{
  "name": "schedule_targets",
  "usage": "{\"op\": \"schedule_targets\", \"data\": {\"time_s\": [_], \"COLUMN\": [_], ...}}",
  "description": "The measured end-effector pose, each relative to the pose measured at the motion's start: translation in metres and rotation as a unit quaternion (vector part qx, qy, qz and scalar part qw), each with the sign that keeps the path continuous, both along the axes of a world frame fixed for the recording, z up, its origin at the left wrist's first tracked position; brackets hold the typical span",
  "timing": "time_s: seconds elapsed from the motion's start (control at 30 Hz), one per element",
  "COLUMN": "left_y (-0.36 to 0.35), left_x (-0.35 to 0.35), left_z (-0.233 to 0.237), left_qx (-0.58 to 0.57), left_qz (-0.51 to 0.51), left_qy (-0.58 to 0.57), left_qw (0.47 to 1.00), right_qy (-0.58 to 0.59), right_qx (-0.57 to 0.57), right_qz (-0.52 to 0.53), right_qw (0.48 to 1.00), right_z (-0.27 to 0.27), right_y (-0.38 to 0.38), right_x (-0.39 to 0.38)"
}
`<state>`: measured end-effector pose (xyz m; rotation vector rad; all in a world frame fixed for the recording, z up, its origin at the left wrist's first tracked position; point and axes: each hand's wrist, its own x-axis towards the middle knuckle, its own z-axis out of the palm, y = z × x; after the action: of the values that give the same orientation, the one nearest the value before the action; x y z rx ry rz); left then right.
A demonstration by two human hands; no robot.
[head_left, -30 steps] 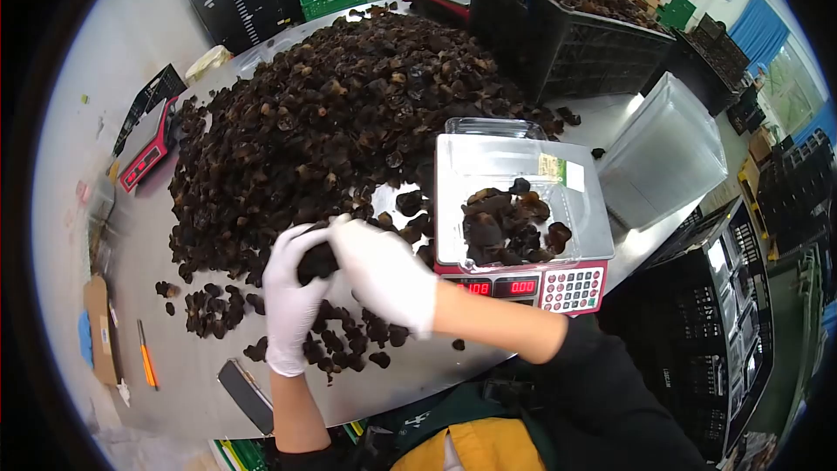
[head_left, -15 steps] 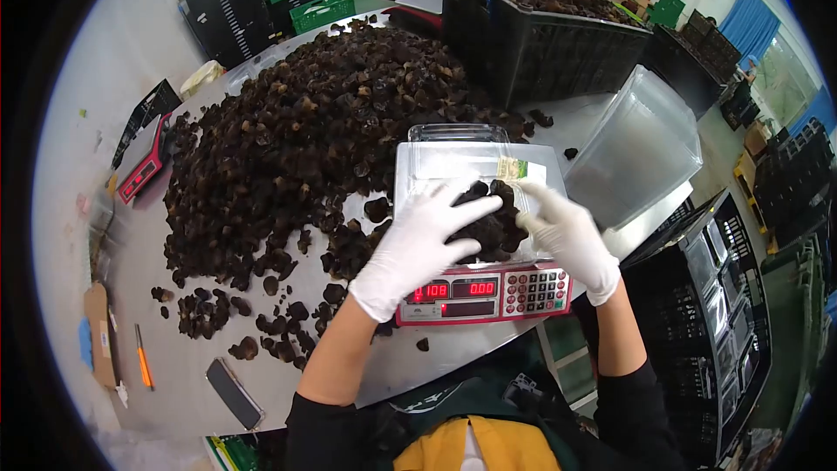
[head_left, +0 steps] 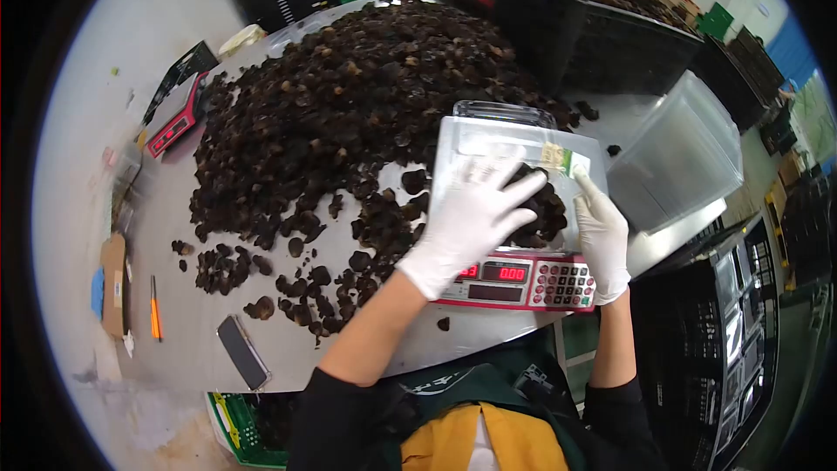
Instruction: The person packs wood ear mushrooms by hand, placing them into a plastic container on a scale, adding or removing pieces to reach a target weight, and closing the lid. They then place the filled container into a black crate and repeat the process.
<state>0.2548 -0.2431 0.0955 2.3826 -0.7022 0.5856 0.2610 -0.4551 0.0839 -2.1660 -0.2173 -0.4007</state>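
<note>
A clear plastic container [head_left: 499,249] holding dark wood ear mushrooms [head_left: 546,209] sits on the red-and-silver digital scale [head_left: 488,291]. A yellow-green label [head_left: 565,160] lies at its back right. My left hand [head_left: 479,214], in a white glove, is spread over the container's left side, fingers reaching toward the mushrooms. My right hand [head_left: 603,231], also gloved, is at the container's right edge, fingers stretched up near the label. Whether it grips the edge is hard to tell. Part of the scale's red display is hidden by my left hand. Behind the scale plate shows another clear plastic piece [head_left: 503,112].
A large heap of wood ears [head_left: 349,96] covers the table's left and back. Stacked clear containers [head_left: 680,161] stand right of the scale, below a big black bin [head_left: 593,44]. A phone [head_left: 243,353], an orange cutter [head_left: 155,310] and a second scale [head_left: 177,118] lie left.
My right hand has moved from above the mushrooms to the container's right edge. My left hand stays spread over the left side. The camera view has shifted.
</note>
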Motion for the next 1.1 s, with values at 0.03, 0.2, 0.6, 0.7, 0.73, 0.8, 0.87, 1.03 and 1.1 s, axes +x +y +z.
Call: {"op": "schedule_targets", "data": {"time_s": [0.03,0.2,0.6,0.7,0.73,0.8,0.87,1.03,1.1], "left_y": [-0.007,0.013,0.159,0.156,0.147,0.119,0.086,0.032,0.031], "left_x": [0.000,-0.009,-0.054,-0.046,-0.043,-0.035,-0.025,0.002,0.005], "left_z": [-0.011,-0.002,-0.118,-0.082,-0.063,-0.028,0.006,0.013,0.012], "left_qx": [0.056,-0.061,-0.042,-0.152,-0.173,-0.264,-0.231,0.025,-0.044], "left_qz": [0.010,0.008,0.189,0.213,0.211,0.163,0.097,-0.046,-0.052], "left_qy": [0.008,-0.061,0.151,0.121,0.097,0.097,0.056,0.055,0.074], "left_qw": [0.998,0.996,0.969,0.958,0.957,0.946,0.967,0.997,0.995], "right_qy": [-0.027,-0.012,0.106,0.103,0.103,0.122,0.140,0.145,0.143], "right_qx": [-0.043,0.093,0.135,0.154,0.153,0.177,0.195,0.184,0.179], "right_qz": [0.048,-0.011,-0.086,-0.084,-0.089,-0.091,-0.094,-0.077,-0.086], "right_qw": [0.998,0.996,0.981,0.979,0.979,0.972,0.966,0.969,0.970], "right_z": [-0.003,-0.017,-0.004,-0.002,-0.002,-0.002,0.003,-0.004,-0.002], "right_y": [0.004,-0.004,-0.024,-0.023,-0.023,-0.023,-0.017,-0.021,-0.026], "right_x": [0.003,0.004,-0.030,-0.032,-0.032,-0.032,-0.034,-0.038,-0.040]}}
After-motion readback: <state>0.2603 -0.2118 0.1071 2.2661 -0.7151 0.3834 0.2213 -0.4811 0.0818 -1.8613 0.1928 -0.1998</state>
